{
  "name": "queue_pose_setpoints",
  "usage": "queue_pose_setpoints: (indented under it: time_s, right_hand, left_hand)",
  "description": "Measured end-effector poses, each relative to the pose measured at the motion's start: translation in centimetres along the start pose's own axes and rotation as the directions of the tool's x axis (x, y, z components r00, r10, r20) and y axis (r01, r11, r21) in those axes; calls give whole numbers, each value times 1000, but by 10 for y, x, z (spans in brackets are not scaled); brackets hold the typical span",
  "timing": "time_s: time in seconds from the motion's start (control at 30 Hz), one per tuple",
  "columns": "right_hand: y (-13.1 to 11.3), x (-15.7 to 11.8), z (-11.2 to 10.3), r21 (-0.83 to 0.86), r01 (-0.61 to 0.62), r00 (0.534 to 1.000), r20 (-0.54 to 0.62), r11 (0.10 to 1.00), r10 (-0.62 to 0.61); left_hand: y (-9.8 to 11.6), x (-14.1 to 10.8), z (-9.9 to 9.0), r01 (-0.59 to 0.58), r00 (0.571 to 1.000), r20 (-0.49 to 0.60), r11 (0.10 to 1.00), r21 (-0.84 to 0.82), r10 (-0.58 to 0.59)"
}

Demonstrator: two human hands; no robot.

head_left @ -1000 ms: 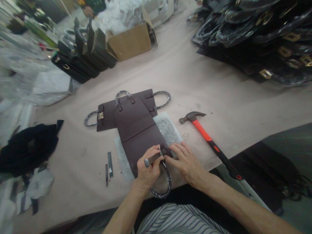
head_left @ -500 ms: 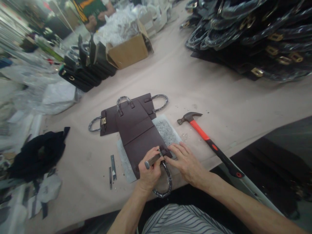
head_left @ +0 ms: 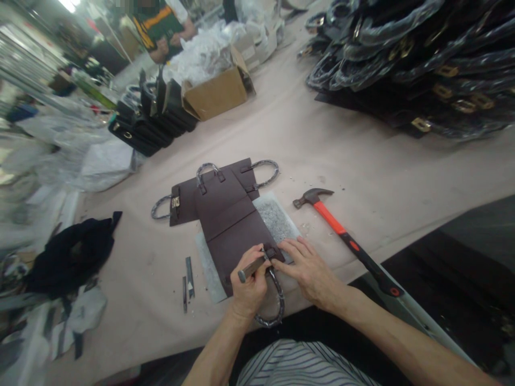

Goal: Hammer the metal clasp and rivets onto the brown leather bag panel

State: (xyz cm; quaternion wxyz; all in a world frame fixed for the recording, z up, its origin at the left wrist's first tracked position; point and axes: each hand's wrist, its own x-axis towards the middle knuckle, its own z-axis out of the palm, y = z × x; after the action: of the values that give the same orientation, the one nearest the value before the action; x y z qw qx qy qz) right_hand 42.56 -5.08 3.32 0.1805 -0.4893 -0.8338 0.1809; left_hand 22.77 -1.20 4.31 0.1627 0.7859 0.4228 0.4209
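Observation:
My left hand (head_left: 249,287) is closed around a metal punch (head_left: 250,269), a thick steel bar held at a slant, its tip down by a handle tab on the dark brown leather bag piece (head_left: 231,230). My right hand (head_left: 311,271) lies with fingers stretched over the near right corner of that piece, fingertips beside the tab. Below both hands, a plastic-wrapped handle (head_left: 279,313) loops over the table's front edge. More wrapped handles stick out at the piece's far end. Under the leather sits a pale, speckled slab (head_left: 277,217).
A claw hammer (head_left: 332,217) with a red and black grip lies at the right. Two narrow metal tools (head_left: 189,276) lie at the left. Stacked bags (head_left: 402,69), a cardboard box (head_left: 219,96), black bags (head_left: 151,118) and dark cloth (head_left: 74,252) surround the work. Another person (head_left: 164,32) stands behind.
The camera view has shifted slightly, so the background sits a little further right and lower. Both hands and the punch keep nearly the same place on the leather.

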Motion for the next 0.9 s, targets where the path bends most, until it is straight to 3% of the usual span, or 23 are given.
queue_pose_setpoints:
  time_s: [0.33,0.9]
  right_hand:
    - [0,0,-1,15,-11,1000,20,1000,11]
    - [0,0,-1,19,-14,1000,9,1000,14]
  left_hand:
    - [4,6,0,-31,999,38,997,70,28]
    - [4,2,8,-62,998,-2,988,138,63]
